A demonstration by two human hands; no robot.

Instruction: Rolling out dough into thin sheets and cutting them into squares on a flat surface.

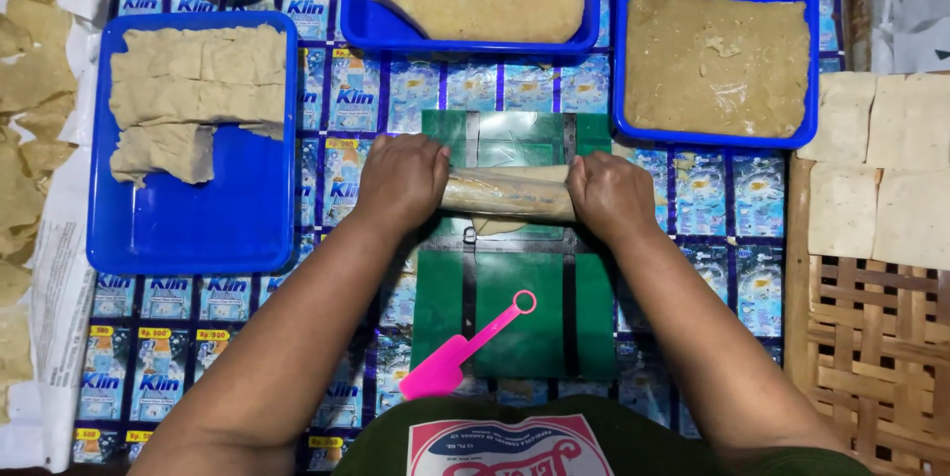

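Rolling pin [508, 193] sits mid-mat, left hand [401, 182] and right hand [610, 196] clamped on its ends, dough [498, 226] flattening on the green mat [524, 337]; slabs wait in the blue tray [188, 229].

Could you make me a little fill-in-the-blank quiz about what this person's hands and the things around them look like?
1. Both hands, left hand and right hand, press a ____ pin.
2. The spatula is coloured ____.
3. The green mat lies ____ the pin.
4. The trays are coloured ____.

Missing words: rolling; pink; under; blue.
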